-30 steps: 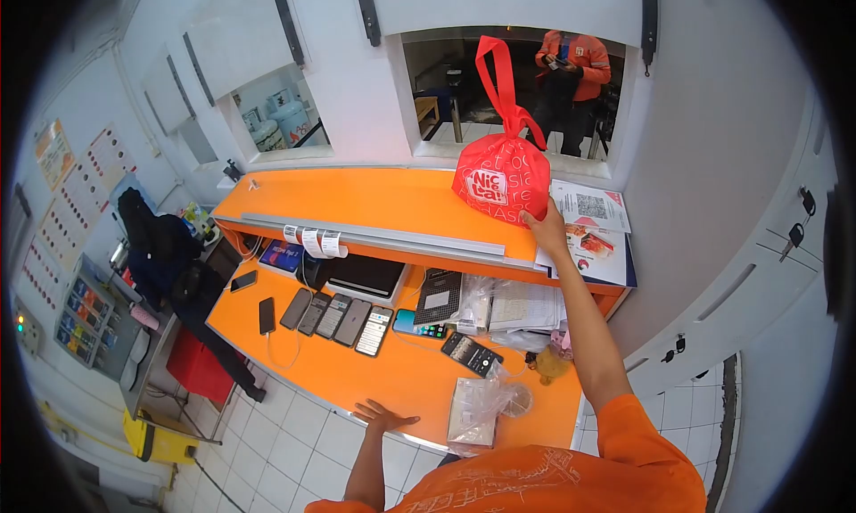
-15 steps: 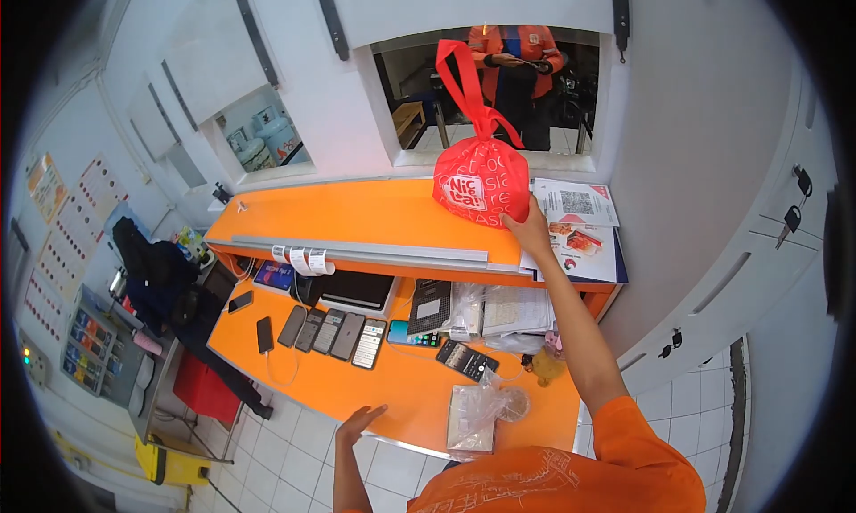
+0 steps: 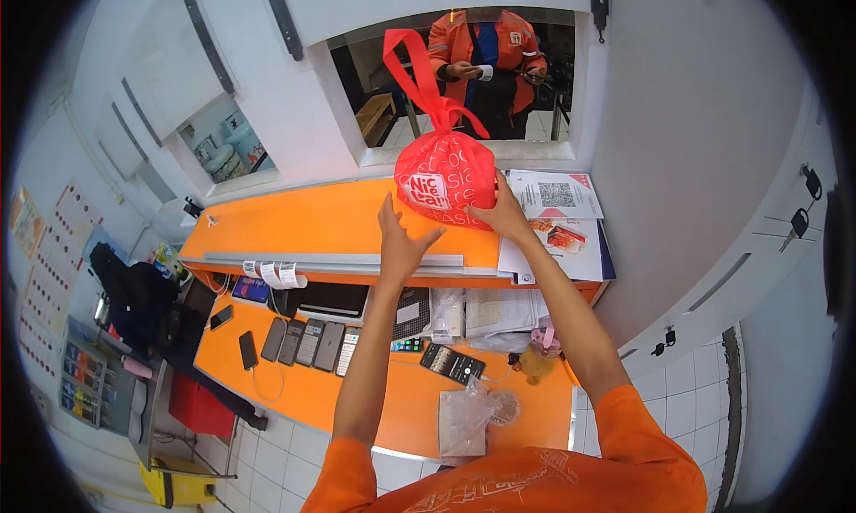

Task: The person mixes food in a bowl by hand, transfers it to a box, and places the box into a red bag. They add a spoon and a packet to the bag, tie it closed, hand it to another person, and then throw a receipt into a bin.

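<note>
A red cloth bag [image 3: 444, 179], with white lettering and a tied top, stands on the raised orange shelf [image 3: 303, 219] in front of the window. My right hand [image 3: 504, 212] grips the bag's lower right side, thumb in front and fingers partly hidden behind. Just left of the bag, my left hand [image 3: 403, 241] is raised with thumb and fingers spread, holding nothing and apart from it. Printed sheets with a QR code [image 3: 557, 195] lie right of the bag.
Several phones [image 3: 305, 344] lie on the lower desk [image 3: 294, 388], near a plastic-wrapped box [image 3: 464, 421]. Receipts [image 3: 275, 274] hang from the shelf edge. Beyond the window, a person in an orange jacket [image 3: 450, 45] holds a white paper. A dark-clothed person [image 3: 147, 303] is at left.
My left hand has risen from beside the desk to the bag's left side. My right hand stays at the bag. Beyond the window, the person's hands have moved apart, one with white paper.
</note>
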Motion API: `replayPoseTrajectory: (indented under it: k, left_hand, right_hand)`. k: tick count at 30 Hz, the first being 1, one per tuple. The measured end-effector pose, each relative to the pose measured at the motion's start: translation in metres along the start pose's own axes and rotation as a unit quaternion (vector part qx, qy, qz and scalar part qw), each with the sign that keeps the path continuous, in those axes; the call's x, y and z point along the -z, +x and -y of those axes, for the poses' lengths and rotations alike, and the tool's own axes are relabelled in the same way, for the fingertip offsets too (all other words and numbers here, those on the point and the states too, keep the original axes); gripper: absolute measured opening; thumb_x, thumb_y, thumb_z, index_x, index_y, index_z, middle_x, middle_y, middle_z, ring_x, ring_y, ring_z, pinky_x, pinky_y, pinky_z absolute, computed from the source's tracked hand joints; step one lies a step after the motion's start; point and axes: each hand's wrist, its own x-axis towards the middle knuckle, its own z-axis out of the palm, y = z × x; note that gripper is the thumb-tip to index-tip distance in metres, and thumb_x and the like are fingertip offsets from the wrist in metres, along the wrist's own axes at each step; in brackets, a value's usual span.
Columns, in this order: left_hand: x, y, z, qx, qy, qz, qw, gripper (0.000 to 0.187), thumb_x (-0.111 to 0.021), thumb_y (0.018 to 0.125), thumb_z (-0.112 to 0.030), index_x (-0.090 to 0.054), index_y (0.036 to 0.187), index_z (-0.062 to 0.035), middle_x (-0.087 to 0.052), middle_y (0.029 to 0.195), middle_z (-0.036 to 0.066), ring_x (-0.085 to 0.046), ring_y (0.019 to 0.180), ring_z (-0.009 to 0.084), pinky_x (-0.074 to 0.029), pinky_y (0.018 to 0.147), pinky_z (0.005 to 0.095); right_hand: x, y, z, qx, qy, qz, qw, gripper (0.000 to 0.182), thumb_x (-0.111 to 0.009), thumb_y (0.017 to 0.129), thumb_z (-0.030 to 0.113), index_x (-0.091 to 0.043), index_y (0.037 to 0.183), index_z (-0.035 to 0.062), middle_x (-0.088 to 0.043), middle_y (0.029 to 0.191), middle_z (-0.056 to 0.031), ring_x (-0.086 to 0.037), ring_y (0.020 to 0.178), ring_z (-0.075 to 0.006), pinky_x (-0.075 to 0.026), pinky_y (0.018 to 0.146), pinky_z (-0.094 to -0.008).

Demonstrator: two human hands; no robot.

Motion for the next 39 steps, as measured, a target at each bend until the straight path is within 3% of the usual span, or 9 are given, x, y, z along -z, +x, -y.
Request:
replayPoseTrajectory:
  k: [4,7,12,15,17,22,28,31,39]
  left_hand:
    - [-0.033,0.043,0.029,-0.031,0.117,-0.028,0.992,0.129,-0.093,0.070,-0.022,0.000,0.156,0.0069,-0.033,0.150,0.025,-0.042,0.138,0.0369,-0.041,0.111,0.0437]
    - [-0.048,0.053,0.046,-0.021,-0.007,-0.001,1.000,0.143,-0.096,0.063,-0.031,0.006,0.156,0.0052,-0.028,0.153,0.030,-0.035,0.141,0.0431,-0.035,0.116,0.0449]
    - [-0.067,0.068,0.065,0.010,-0.079,-0.028,0.996,0.141,-0.096,0.064,-0.027,0.007,0.156,0.0050,-0.033,0.151,0.029,-0.041,0.138,0.0384,-0.037,0.115,0.0428]
    - [-0.070,0.067,0.061,0.011,-0.111,-0.028,0.993,0.132,-0.094,0.068,-0.017,0.002,0.156,0.0039,-0.041,0.147,0.024,-0.049,0.132,0.0317,-0.044,0.109,0.0389]
    - [-0.065,0.063,0.043,0.012,-0.180,-0.013,0.984,0.126,-0.093,0.069,-0.013,-0.003,0.155,0.0039,-0.045,0.145,0.021,-0.053,0.129,0.0301,-0.048,0.105,0.0379]
    - [-0.064,0.064,0.037,0.045,-0.088,-0.029,0.995,0.106,-0.092,0.070,-0.010,-0.023,0.150,-0.0019,-0.052,0.138,0.016,-0.059,0.120,0.0248,-0.056,0.089,0.0338]
    - [-0.066,0.063,0.039,0.028,-0.107,-0.033,0.993,0.103,-0.092,0.071,-0.012,-0.025,0.149,-0.0014,-0.053,0.135,0.016,-0.059,0.120,0.0258,-0.057,0.088,0.0343]
    - [-0.065,0.063,0.037,0.027,-0.098,-0.034,0.994,0.103,-0.092,0.071,-0.011,-0.025,0.148,-0.0010,-0.054,0.133,0.015,-0.060,0.117,0.0253,-0.057,0.091,0.0346]
    - [-0.065,0.066,0.038,0.034,-0.144,-0.005,0.989,0.097,-0.090,0.071,-0.004,-0.027,0.145,0.0006,-0.054,0.133,0.017,-0.061,0.117,0.0250,-0.056,0.095,0.0344]
  right_hand:
    - [0.006,0.006,0.004,-0.028,-0.041,0.014,0.999,0.106,-0.089,0.072,0.018,-0.023,0.154,0.0018,-0.051,0.143,-0.0206,-0.056,0.130,-0.0290,-0.044,0.109,-0.0371]
    - [0.007,0.011,-0.004,-0.014,-0.057,0.013,0.998,0.107,-0.089,0.072,0.020,-0.023,0.155,0.0030,-0.054,0.142,-0.0206,-0.057,0.129,-0.0279,-0.045,0.108,-0.0377]
    - [0.013,0.040,-0.054,0.040,-0.079,0.022,0.996,0.099,-0.084,0.077,0.027,-0.027,0.155,0.0050,-0.060,0.134,-0.0177,-0.064,0.115,-0.0277,-0.049,0.102,-0.0371]
    - [0.066,0.017,0.014,-0.290,-0.068,0.108,0.949,0.074,-0.073,0.085,0.031,-0.043,0.145,-0.0006,-0.062,0.128,-0.0165,-0.066,0.104,-0.0244,-0.053,0.094,-0.0327]
    - [0.106,0.004,-0.008,-0.326,0.015,0.011,0.945,0.053,-0.063,0.091,0.033,-0.056,0.126,-0.0059,-0.067,0.113,-0.0155,-0.066,0.093,-0.0193,-0.055,0.083,-0.0290]
    - [0.160,-0.053,0.007,-0.300,-0.135,-0.134,0.935,0.041,-0.063,0.092,0.032,-0.062,0.105,-0.0066,-0.069,0.089,-0.0120,-0.067,0.075,-0.0171,-0.055,0.067,-0.0283]
    - [0.153,-0.030,-0.017,-0.253,-0.304,-0.059,0.917,0.051,-0.075,0.082,0.042,-0.069,0.100,-0.0052,-0.071,0.100,-0.0240,-0.071,0.092,-0.0324,-0.055,0.082,-0.0404]
    - [0.129,-0.027,-0.025,-0.191,-0.403,-0.061,0.893,0.040,-0.084,0.077,0.038,-0.069,0.079,0.0014,-0.070,0.076,-0.0163,-0.068,0.071,-0.0265,-0.052,0.068,-0.0381]
    - [0.128,-0.022,-0.050,-0.190,-0.401,-0.051,0.895,0.027,-0.085,0.075,0.023,-0.068,0.073,0.0014,-0.071,0.077,-0.0168,-0.068,0.071,-0.0282,-0.053,0.069,-0.0378]
